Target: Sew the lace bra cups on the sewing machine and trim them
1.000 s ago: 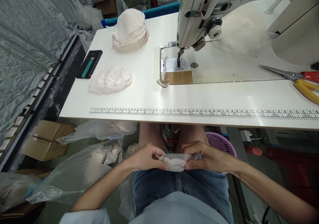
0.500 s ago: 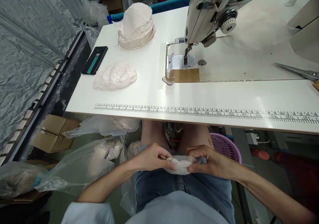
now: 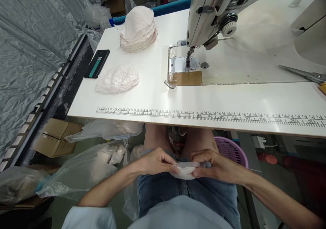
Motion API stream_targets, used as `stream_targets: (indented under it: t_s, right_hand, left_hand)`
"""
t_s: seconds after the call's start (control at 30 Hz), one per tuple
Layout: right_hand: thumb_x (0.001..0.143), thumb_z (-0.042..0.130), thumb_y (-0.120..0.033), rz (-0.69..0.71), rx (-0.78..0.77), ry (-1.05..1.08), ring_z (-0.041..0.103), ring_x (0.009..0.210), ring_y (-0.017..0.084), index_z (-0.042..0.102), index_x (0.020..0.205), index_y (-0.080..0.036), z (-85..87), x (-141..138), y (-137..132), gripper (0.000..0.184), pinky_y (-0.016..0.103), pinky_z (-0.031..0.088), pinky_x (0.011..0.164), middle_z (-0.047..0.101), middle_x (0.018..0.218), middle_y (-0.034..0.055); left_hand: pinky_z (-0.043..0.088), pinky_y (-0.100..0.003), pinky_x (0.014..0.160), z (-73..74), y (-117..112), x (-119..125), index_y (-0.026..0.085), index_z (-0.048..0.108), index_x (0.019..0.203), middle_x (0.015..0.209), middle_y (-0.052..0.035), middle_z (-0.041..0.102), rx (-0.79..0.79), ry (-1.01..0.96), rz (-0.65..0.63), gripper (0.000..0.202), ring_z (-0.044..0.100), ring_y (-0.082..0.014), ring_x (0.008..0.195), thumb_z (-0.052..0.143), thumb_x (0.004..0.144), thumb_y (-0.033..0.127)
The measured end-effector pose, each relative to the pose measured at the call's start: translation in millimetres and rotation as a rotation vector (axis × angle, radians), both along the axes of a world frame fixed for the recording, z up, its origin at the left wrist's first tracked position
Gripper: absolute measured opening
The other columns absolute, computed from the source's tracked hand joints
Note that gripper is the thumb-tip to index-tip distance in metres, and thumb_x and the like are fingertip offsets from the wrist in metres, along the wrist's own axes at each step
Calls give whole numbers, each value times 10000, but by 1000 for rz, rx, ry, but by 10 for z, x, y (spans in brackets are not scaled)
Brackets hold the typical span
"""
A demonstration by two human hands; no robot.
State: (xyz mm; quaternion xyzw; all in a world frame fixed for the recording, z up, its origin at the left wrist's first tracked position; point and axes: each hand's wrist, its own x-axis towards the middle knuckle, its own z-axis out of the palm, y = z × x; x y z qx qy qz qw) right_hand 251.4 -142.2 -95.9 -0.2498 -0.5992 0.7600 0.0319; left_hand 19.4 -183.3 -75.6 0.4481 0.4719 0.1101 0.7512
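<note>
Over my lap, below the table's front edge, both hands pinch a small white lace-trimmed fabric piece (image 3: 185, 171). My left hand (image 3: 155, 161) grips its left end with fingers closed. My right hand (image 3: 213, 164) holds the right end, thumb and fingers pressed together. On the white table (image 3: 229, 100) lies a flat pile of lace pieces (image 3: 117, 80) at the left, and a taller stack of white fabric cups (image 3: 139, 29) stands behind it. The sewing machine (image 3: 219, 11) rises at the back, its needle over the metal plate (image 3: 183, 65).
A black phone (image 3: 96, 64) lies at the table's left edge. Scissors (image 3: 303, 73) lie at the far right. A printed ruler (image 3: 209, 117) runs along the front edge. Plastic bags (image 3: 84, 168), cardboard boxes (image 3: 54, 140) and a purple basket (image 3: 231, 149) sit below the table.
My hands have drawn a little closer together on the lace piece, bunching it. The view shifted slightly; the yellow and red scissor handles slid out of frame at the right.
</note>
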Motion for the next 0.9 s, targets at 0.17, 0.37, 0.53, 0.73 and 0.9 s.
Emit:
stream_targets:
  t_s: [0.17, 0.37, 0.53, 0.73, 0.9]
  right_hand:
    - [808, 626, -361, 3, -13, 11, 473, 674, 120, 636, 712, -138, 17, -21, 15, 243, 238, 324, 600, 496, 740, 0]
    - [809, 620, -379, 21, -29, 19, 453, 652, 112, 632, 711, -134, 11, -57, 31, 265, 237, 315, 585, 486, 727, -5]
    - [797, 623, -411, 19, 4, -13, 477, 665, 118, 627, 714, -131, 33, -45, 34, 292, 238, 319, 583, 502, 742, 3]
    - [774, 649, -394, 18, -8, -4, 526, 730, 136, 621, 815, -148, 109, 6, 63, 251, 237, 381, 640, 560, 790, 12]
    - [748, 672, -410, 0, 65, -26, 527, 782, 153, 566, 903, -178, 117, 17, 37, 298, 238, 385, 645, 571, 875, 16]
  left_hand:
    - [364, -209, 575, 2, 4, -49, 139, 749, 894, 721, -29, 694, 32, 22, -43, 309, 497, -118, 607, 673, 728, 388]
    - [297, -198, 546, 19, 23, -13, 151, 738, 932, 647, 23, 592, 34, 26, -76, 360, 417, -96, 599, 752, 635, 354]
    - [325, -203, 559, -12, 39, 53, 141, 756, 842, 623, 12, 619, -8, 43, -29, 259, 448, -106, 595, 718, 660, 321]
    - [365, -199, 582, -14, 31, 5, 156, 758, 772, 610, 15, 645, -78, 32, 29, 188, 478, -100, 582, 732, 639, 286]
    - [400, -217, 607, -32, 0, -24, 151, 754, 755, 650, -9, 669, -118, 40, 63, 188, 528, -120, 611, 745, 629, 290]
